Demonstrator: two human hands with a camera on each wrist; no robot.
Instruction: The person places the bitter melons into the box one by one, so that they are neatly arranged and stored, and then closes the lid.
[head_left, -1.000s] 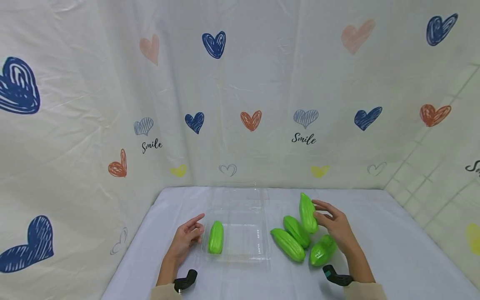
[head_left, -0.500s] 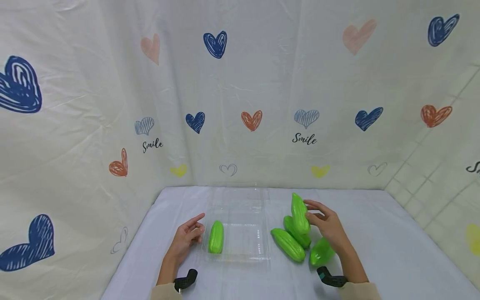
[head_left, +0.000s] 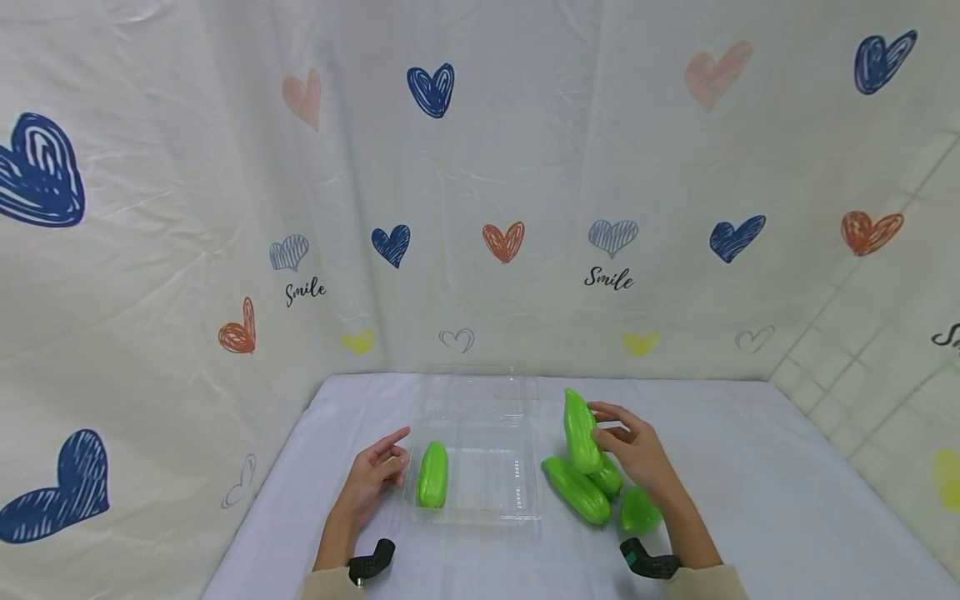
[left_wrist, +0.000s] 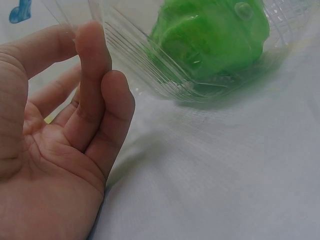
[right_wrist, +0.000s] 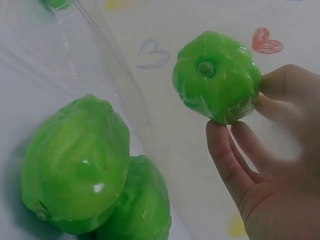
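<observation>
My right hand (head_left: 633, 448) pinches a long green ribbed vegetable (head_left: 581, 433) between thumb and fingers, tilted with its tip up. In the right wrist view its stem end (right_wrist: 205, 69) faces the camera. Below it lie a second green vegetable (head_left: 576, 492), a third (head_left: 609, 478) partly covered by the held one, and another (head_left: 639, 512) near the right wrist. My left hand (head_left: 375, 475) is at the left side of a clear plastic box (head_left: 487, 515), fingertips pinching its edge in the left wrist view. One green vegetable (head_left: 432, 475) lies inside, along the left wall.
The box's clear lid (head_left: 472, 396) lies folded back toward the rear of the white-covered table (head_left: 750, 467). A curtain printed with hearts (head_left: 502, 167) hangs behind the table and along both sides. Black camera mounts (head_left: 651, 560) sit on the wrists.
My right hand has carried the held vegetable left, over the pile and closer to the box. My left hand and the box have stayed in place.
</observation>
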